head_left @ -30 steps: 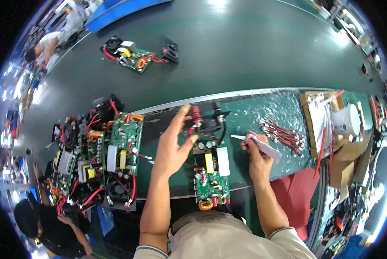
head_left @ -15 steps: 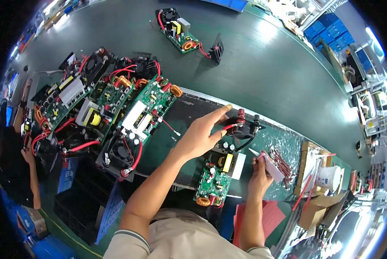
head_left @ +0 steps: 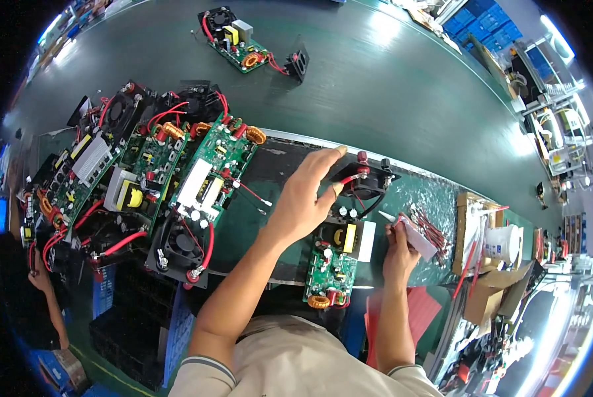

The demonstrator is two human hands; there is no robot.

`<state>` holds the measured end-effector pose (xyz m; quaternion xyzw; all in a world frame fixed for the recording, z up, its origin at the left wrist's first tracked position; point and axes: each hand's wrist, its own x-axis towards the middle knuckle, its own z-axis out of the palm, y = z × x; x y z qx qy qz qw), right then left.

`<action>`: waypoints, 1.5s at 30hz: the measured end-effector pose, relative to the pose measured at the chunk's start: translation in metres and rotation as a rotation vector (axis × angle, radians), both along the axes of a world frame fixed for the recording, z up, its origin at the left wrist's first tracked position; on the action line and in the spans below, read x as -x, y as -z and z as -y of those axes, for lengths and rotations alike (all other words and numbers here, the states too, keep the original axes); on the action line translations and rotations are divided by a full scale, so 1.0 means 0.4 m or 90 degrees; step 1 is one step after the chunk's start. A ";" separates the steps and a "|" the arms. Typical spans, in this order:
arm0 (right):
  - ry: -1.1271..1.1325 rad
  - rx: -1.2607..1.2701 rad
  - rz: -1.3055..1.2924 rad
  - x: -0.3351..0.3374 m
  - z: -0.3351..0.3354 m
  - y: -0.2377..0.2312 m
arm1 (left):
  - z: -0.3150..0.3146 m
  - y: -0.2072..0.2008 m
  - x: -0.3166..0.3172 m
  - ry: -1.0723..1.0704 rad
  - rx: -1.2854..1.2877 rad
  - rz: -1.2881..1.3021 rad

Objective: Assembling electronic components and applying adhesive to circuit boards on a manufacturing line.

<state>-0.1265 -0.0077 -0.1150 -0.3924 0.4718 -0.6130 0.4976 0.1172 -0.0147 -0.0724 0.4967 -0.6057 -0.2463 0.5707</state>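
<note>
left hand [head_left: 301, 205] spread open, palm down, fingers fanned over the far end of the small circuit board [head_left: 336, 264]; fingertips rest on the black fan [head_left: 369, 185] with its red wires at that end. nothing is clamped, more a pressing hold than a pinch.

right hand [head_left: 397, 248] closed round a pale flat tool [head_left: 412, 235], tip pointing left toward the board; what kind of tool cannot be told.

board's long axis runs from the near edge of the green mat [head_left: 415, 198] away toward the far edge, copper coil at the near end, fan at the far end. it lies between the two hands: just right of and below the left palm, just left of the right hand. tool tip sits beside the board's right edge, near the white block, apart from it by a small gap.

bundle of red wires [head_left: 432, 228] just right of the right hand. stack of larger boards [head_left: 170, 178] well to the left on the desk.
</note>
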 end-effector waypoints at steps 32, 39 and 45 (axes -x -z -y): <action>-0.002 -0.039 -0.112 0.026 -0.014 0.008 | 0.678 0.054 -0.524 -0.207 -0.368 0.410; -0.011 -0.051 -0.086 -0.007 -0.017 0.013 | 0.644 0.048 -0.661 -0.141 -0.381 -0.023; -0.011 -0.026 -0.100 0.027 -0.003 0.012 | 0.669 -0.135 -0.393 -0.043 -0.301 0.008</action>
